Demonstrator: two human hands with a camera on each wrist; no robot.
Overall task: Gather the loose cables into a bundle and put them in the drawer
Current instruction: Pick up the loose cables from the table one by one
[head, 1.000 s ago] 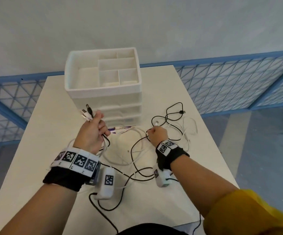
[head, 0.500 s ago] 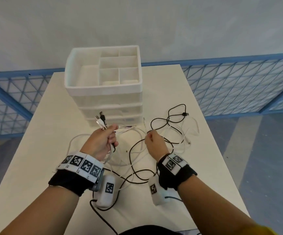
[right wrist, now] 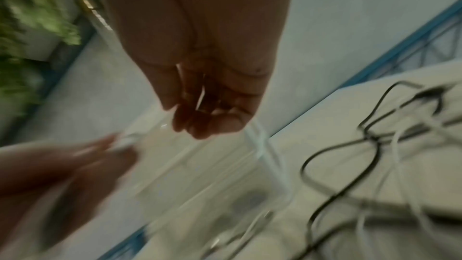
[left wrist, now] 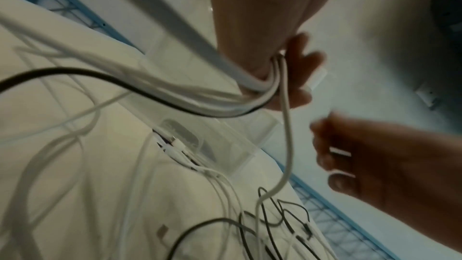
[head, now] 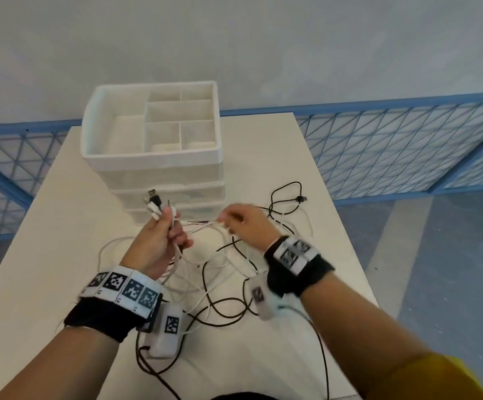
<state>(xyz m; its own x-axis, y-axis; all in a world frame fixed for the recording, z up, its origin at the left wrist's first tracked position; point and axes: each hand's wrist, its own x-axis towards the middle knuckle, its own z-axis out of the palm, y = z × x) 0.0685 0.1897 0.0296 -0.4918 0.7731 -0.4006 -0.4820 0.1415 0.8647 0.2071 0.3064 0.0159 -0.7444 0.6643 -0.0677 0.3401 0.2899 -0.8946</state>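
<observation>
My left hand point(head: 162, 235) is raised in front of the white drawer unit point(head: 153, 166) and grips a bunch of cables point(left wrist: 225, 102), white ones and a black one; their plugs point(head: 155, 204) stick up above the fist. The rest of the cables point(head: 214, 272) lie in a loose white and black tangle on the table point(head: 61, 226). My right hand point(head: 243, 223) hovers just right of the left, blurred, fingers loosely curled; I see nothing in it point(right wrist: 205, 106). More cable ends point(left wrist: 175, 143) lie at the foot of the unit.
The unit's top tray has several empty compartments, and its drawers point(head: 173, 192) look closed. A black cable loop point(head: 286, 194) reaches toward the table's right edge. A blue mesh fence point(head: 393, 148) runs behind the table. Wrist camera leads trail off the near edge.
My right hand brought a white cable end across to the left hand, which now holds it with the others. Both hands have risen toward the drawer unit.
</observation>
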